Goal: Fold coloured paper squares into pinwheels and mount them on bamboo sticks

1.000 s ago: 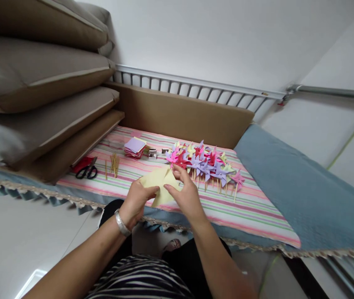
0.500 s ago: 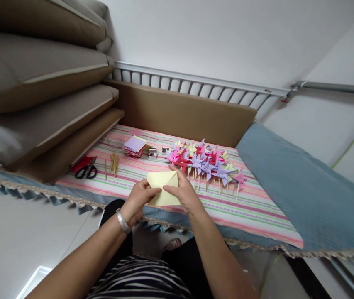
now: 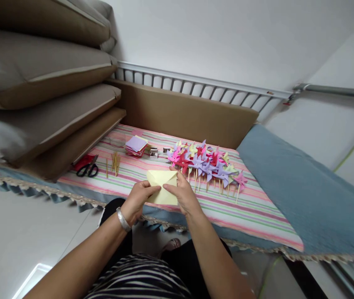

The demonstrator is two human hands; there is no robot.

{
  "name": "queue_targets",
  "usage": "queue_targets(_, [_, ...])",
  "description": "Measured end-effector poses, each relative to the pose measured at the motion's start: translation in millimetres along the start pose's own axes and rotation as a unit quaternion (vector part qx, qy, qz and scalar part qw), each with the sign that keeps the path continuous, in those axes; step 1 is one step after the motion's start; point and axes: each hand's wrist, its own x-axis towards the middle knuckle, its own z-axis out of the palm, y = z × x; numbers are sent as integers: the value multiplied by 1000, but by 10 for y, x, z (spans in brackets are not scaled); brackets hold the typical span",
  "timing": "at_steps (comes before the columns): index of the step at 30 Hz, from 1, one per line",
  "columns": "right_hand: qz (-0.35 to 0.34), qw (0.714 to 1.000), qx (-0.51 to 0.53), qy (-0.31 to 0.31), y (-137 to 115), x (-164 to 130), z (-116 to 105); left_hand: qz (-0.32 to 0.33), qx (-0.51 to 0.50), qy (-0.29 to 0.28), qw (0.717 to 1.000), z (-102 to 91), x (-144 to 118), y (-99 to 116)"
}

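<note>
A square sheet of pale yellow paper (image 3: 162,196) is held out over the front edge of the striped cloth, with crease lines showing toward its upper corners. My left hand (image 3: 138,200) pinches its left side, thumb on top and fingers underneath. On the opposite side my right hand (image 3: 185,192) grips the same sheet, its thumb lying on the paper near the middle and a finger at the upper right corner. Both thumb tips are close together. Just beyond my right hand lies a cluster of paper pinwheels (image 3: 206,166) on sticks, in purple, pink, red and yellow.
Left of the pinwheels are a stack of coloured paper squares (image 3: 135,145) and small metallic items (image 3: 153,152). Thin sticks (image 3: 115,163) and black-handled scissors (image 3: 88,168) lie on the striped cloth (image 3: 226,211). Large cushions (image 3: 40,70) are piled at left; a brown panel (image 3: 183,110) stands behind.
The yellow sheet stays in both hands and has shifted very slightly left, its upper creases now showing more clearly. The whole view has moved a little.
</note>
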Motion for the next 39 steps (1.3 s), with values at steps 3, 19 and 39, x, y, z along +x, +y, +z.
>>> queue_targets(3, [9,1000,1,-5,-15,-9,3,0,11,0,1000,-13,-1,3])
queue_targets(19, [-27,1000,-1,15,62,50,31,-13,11,3,1000,5,-15,63])
queue_targets(39, [-420,755,-503,-25,17,-344,-187,-1,19,50,999,-134,36,239])
